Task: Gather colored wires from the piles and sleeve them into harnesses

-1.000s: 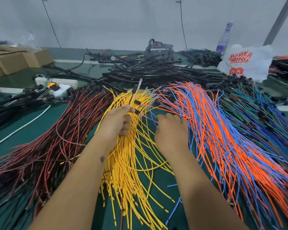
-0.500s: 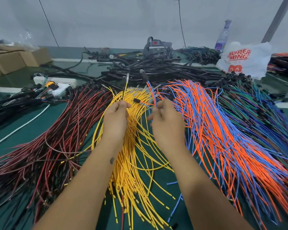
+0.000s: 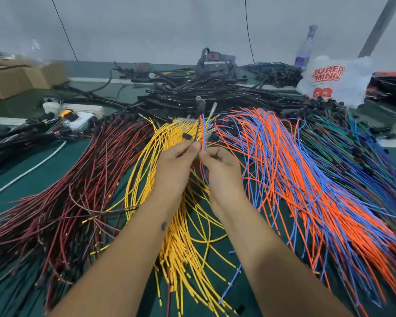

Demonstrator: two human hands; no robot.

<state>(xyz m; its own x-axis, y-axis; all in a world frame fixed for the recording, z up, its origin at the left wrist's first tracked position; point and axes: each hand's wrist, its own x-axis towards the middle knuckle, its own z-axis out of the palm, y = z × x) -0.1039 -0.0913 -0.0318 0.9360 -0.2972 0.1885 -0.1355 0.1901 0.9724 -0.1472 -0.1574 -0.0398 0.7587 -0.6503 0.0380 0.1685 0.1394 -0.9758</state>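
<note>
1. Head view, desk (image 3: 55, 170): green top, spread with fanned piles of loose wires.
2. Left hand (image 3: 176, 165): raised over the yellow pile, fingers (image 3: 196, 146) curled, pinching a few wires that stand upright, one dark with a black plug at its top.
3. Right hand (image 3: 222, 168): touching the left, fingers curled, pinching the same small bunch (image 3: 202, 131) of orange and blue wires from the other side.
4. Yellow wires (image 3: 181, 248): centre pile, running under both forearms.
5. Red and dark wires (image 3: 66, 202): pile to the left of the yellow.
6. Orange and blue wires (image 3: 306, 179): mixed pile to the right of the yellow.
7. Green and blue wires (image 3: 357, 152): far right pile.
8. Black tubes (image 3: 204, 92): heap behind the piles.
9. White plastic bag (image 3: 334, 81): red lettering, back right; bottle (image 3: 305, 50) just behind it.
10. Cardboard boxes (image 3: 21, 78): back left.
11. White power strip (image 3: 78, 108): left, beside black plugs.
</note>
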